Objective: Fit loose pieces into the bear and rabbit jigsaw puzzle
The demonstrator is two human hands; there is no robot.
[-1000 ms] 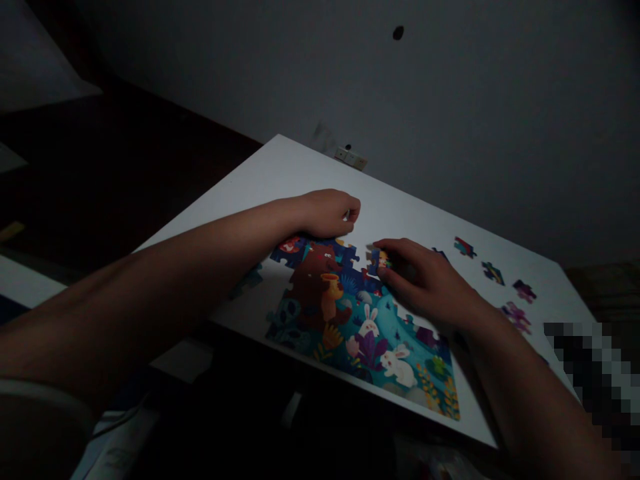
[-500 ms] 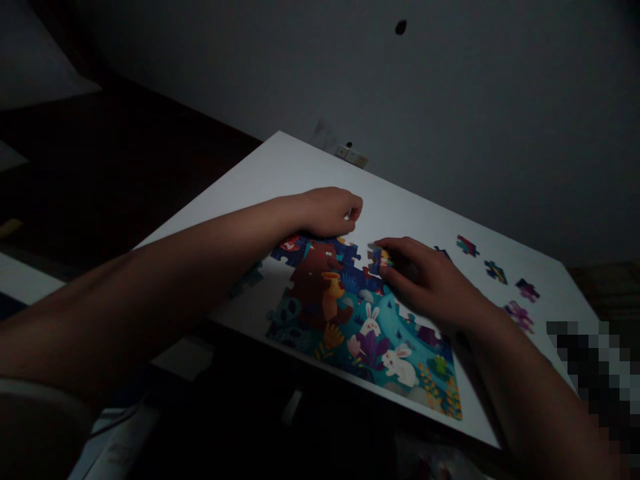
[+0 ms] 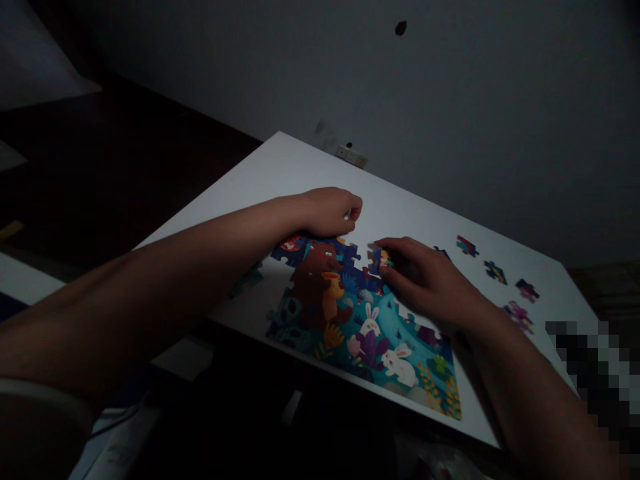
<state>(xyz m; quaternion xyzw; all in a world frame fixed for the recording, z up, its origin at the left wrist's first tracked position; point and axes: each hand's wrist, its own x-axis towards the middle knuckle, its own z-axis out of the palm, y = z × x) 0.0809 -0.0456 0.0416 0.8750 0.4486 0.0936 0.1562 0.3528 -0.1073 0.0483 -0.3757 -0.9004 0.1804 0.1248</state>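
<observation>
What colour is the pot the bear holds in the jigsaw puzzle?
The bear's pot is orange, best seen in the head view.

The bare left hand (image 3: 327,213) curls its fingers into a loose downward fist, near and left of the bare right hand (image 3: 425,283), which lies palm-down with its fingers (image 3: 400,248) pinched forward.

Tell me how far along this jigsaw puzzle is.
Done: most of the jigsaw puzzle, with its bear and rabbits joined. In hand: the right hand holds a puzzle piece at the top edge; the left hand is curled nearby. Left: gaps on the right side and loose pieces beyond.
</observation>
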